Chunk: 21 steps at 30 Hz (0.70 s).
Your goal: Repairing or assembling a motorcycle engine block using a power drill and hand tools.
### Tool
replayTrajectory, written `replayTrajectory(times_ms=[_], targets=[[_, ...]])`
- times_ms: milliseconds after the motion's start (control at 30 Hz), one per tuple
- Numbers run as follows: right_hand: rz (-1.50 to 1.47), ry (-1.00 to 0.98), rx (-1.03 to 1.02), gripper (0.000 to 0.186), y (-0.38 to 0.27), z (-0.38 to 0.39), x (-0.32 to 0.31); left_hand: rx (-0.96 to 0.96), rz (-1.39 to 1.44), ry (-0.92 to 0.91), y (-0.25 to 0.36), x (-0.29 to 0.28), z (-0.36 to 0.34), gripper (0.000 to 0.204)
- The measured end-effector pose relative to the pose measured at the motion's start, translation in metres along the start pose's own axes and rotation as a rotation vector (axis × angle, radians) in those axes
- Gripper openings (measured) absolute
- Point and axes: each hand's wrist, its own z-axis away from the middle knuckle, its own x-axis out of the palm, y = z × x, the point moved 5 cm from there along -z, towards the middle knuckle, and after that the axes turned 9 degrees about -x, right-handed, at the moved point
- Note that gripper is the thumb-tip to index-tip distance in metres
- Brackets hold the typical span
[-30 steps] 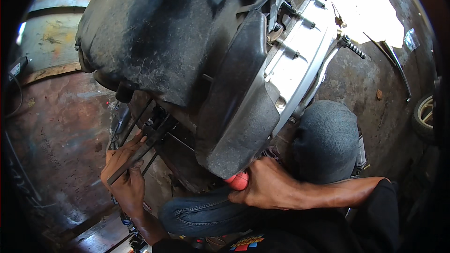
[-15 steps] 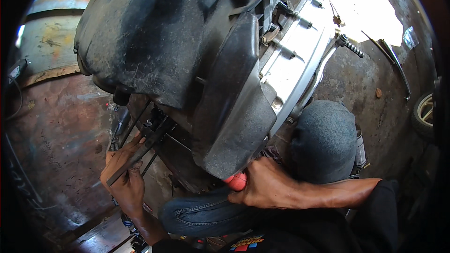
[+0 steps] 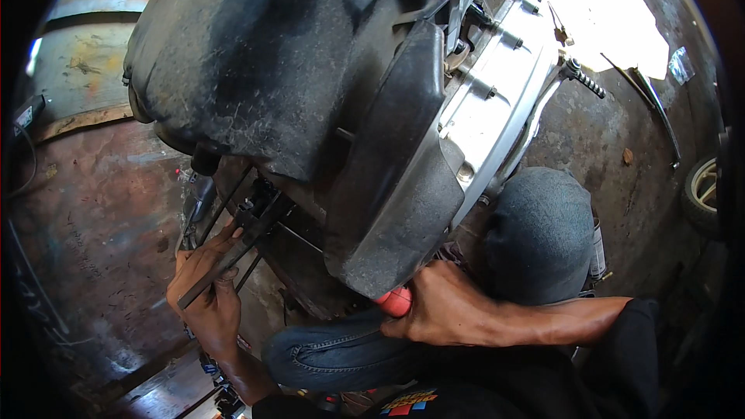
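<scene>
My left hand [image 3: 208,295] is closed about a dark flat bar [image 3: 208,278], which slants up to a black bracket [image 3: 268,209]; some fingers are hidden behind the bar. A red handle [image 3: 396,302], apparently a long screwdriver's, sits in my right hand [image 3: 454,306], fingers wrapped round it. In line with it, a thin metal shaft [image 3: 301,239] runs from the bracket and passes behind a black plastic housing [image 3: 388,217]. That housing hides the shaft's middle. Above spreads a large dusty black plastic cover [image 3: 264,62] of a motorbike. The shaft's tip cannot be made out.
A silver engine case [image 3: 497,101] with bolts and a kick lever [image 3: 582,77] lies along the right side. My knee [image 3: 539,233] is bent beside it, near a spray can [image 3: 597,252]. Farther right are a black stand-like part [image 3: 660,116] and a wheel [image 3: 702,190].
The black housing and silver case have shifted slightly to the right. My right hand and the red handle have moved a little right with them. My left hand has barely moved.
</scene>
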Motion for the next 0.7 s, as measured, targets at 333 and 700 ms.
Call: replayTrajectory(times_ms=[333,700], targets=[[0.035,-0.013,0.009,0.056,-0.0009,0.0001,-0.0005,0.032,0.005,-0.006,0.0024,-0.0001,-0.0010,0.037],[0.022,-0.029,0.033,0.056,-0.0039,0.0006,-0.0018,-0.119,0.000,-0.012,0.0034,-0.0014,0.0015,0.028]])
